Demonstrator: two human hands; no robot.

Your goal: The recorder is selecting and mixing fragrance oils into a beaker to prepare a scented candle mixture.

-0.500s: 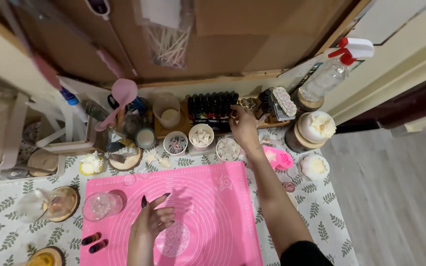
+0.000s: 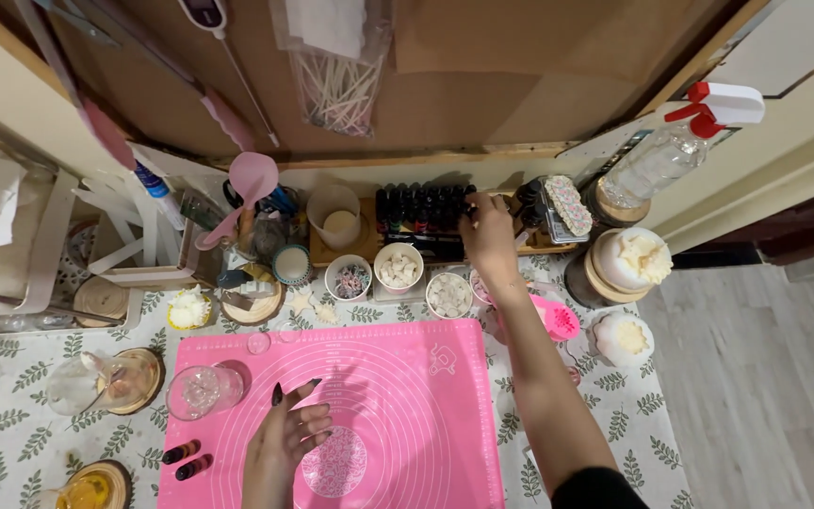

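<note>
A person's right hand (image 2: 488,238) reaches beyond the pink silicone mat (image 2: 398,396) to a row of small dark bottles (image 2: 423,207), fingers curled at one (grip unclear). The left hand (image 2: 284,443) rests open on the mat, beside a glass jar (image 2: 202,390).

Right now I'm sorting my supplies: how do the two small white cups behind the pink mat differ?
The left cup holds mixed dark and pale bits; the middle cup holds pale chunks only. The left cup stands nearer the mat; the middle cup sits farther back, closer to the dark bottles. Both are round, white and open.
</note>
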